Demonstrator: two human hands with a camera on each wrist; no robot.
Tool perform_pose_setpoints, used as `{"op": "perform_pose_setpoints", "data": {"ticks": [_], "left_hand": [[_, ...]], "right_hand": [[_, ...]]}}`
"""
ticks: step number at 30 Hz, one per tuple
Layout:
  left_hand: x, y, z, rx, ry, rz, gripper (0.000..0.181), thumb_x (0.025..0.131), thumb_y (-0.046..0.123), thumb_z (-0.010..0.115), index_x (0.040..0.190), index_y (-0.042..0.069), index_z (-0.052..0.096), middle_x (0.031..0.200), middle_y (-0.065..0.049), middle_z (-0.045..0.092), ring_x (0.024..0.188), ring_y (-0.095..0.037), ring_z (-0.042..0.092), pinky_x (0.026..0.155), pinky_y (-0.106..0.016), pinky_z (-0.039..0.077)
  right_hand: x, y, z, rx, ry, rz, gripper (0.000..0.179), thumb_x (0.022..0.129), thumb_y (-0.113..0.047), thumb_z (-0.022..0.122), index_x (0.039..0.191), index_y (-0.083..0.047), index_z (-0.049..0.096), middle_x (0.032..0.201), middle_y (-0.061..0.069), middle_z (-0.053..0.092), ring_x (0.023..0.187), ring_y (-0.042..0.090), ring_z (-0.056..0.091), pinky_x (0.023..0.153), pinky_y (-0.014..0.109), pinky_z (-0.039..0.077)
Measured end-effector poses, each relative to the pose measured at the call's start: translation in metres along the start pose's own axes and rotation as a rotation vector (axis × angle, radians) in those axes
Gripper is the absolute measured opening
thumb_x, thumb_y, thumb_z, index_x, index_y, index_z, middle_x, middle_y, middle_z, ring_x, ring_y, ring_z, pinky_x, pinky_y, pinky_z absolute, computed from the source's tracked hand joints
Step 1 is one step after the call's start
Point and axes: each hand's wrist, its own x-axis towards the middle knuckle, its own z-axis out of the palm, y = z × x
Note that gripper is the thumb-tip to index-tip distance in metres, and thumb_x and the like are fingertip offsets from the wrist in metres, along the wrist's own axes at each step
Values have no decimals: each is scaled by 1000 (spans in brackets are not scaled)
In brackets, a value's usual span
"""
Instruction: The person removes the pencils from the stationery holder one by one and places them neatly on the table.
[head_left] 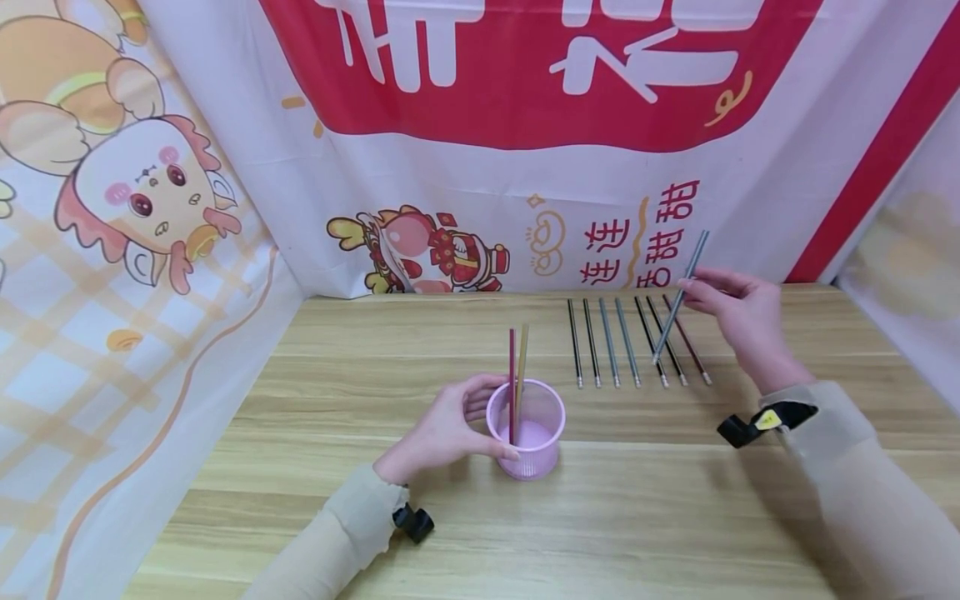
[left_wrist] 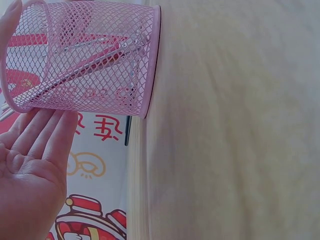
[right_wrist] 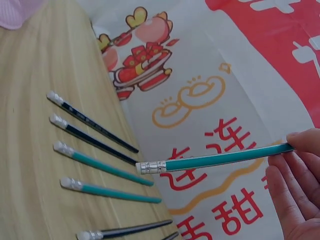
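My left hand [head_left: 461,421] holds the side of a pink mesh pen cup [head_left: 534,458], thumb near its front and fingers behind. The cup stands upright on the table, with a red pencil [head_left: 512,375] and a yellowish pencil [head_left: 522,358] leaning inside. In the right wrist view, a teal pencil [right_wrist: 225,158] is pinched between the thumb and fingers of my right hand [right_wrist: 300,175], its white eraser end pointing away from the hand. The head view shows my right hand [head_left: 742,321] above the right end of a pencil row, the teal pencil slanting across it.
Several pencils lie side by side at the back of the wooden table [head_left: 360,492]: black ones [head_left: 574,342], teal ones [head_left: 608,342] and a dark red one [head_left: 688,342]. A printed cloth [head_left: 450,175] hangs right behind the table's rear edge, another along the left side.
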Motion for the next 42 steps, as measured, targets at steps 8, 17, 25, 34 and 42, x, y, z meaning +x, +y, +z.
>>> {"op": "perform_pose_setpoints", "data": {"ticks": [8,17,25,34,42], "left_hand": [[1,0,-1,-5,-2,-4,88,65,10,97,142,8,55,138,-5,61,125,-20,59,107,-32,47],[1,0,0,-4,-3,-2,89,65,12,98,143,8,55,138,-5,62,126,-21,59,108,-33,47],[2,1,-1,-7,-4,-9,89,64,11,98,143,9,55,137,-5,62,125,-20,59,107,-31,47],[1,1,0,-7,-3,-12,89,65,11,98,143,9,55,137,-5,62,126,-21,59,107,-32,47],[1,0,-1,-2,-1,-16,90,64,11,98,143,9,55,137,-4,62,126,-19,59,107,-31,47]], "right_hand": [[16,7,-14,19,30,40,65,83,-35,84,135,-1,63,100,-10,72,85,6,73,79,19,58],[31,14,-26,-16,39,75,68,83,-37,84,137,-2,61,94,-14,73,83,5,72,78,19,59],[40,18,-33,-136,4,84,68,86,-45,79,138,-4,61,99,-15,69,87,3,71,78,17,58],[48,21,-35,-245,-38,106,72,90,-49,75,141,-2,56,100,-16,66,88,1,69,82,18,57],[53,23,-38,-356,-58,97,72,92,-52,71,141,-1,57,110,-2,68,86,1,69,81,18,58]]}}
